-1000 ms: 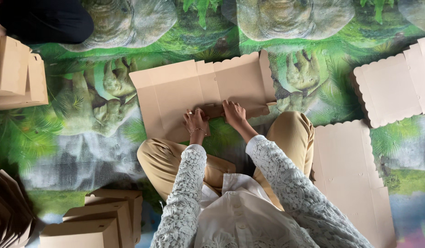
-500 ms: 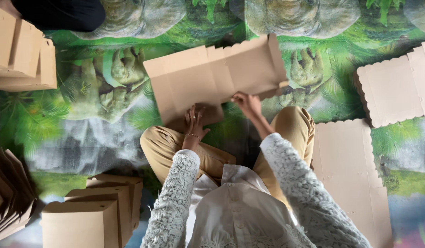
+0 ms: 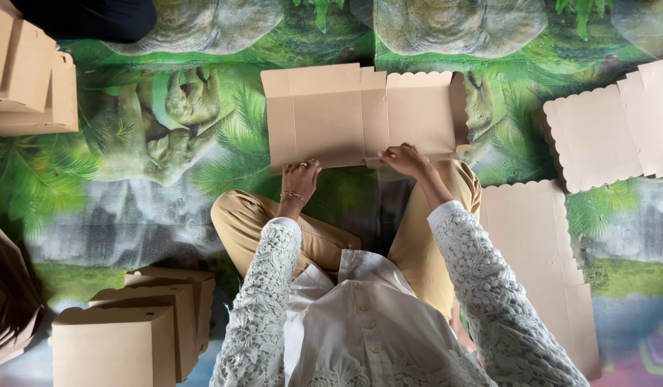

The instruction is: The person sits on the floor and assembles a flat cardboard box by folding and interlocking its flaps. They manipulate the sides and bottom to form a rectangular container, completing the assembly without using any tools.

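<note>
A flat, unfolded tan cardboard box blank (image 3: 356, 115) with scalloped edges lies on the printed green mat in front of my crossed legs. My left hand (image 3: 300, 179), with rings and a bracelet, grips its near edge at the left. Over at the middle of that near edge, my right hand (image 3: 405, 160) pinches the cardboard. Both arms wear white lace sleeves.
Several folded tan boxes (image 3: 127, 337) stand at my lower left, with more boxes (image 3: 26, 79) at upper left. Flat blanks lie at right (image 3: 611, 132) and beside my right knee (image 3: 539, 265). A dark-clothed person (image 3: 87, 18) sits at the top left.
The cardboard blank has been turned and laid flatter, squarer to me. My hands have shifted apart along its near edge, and the camera view has moved slightly.
</note>
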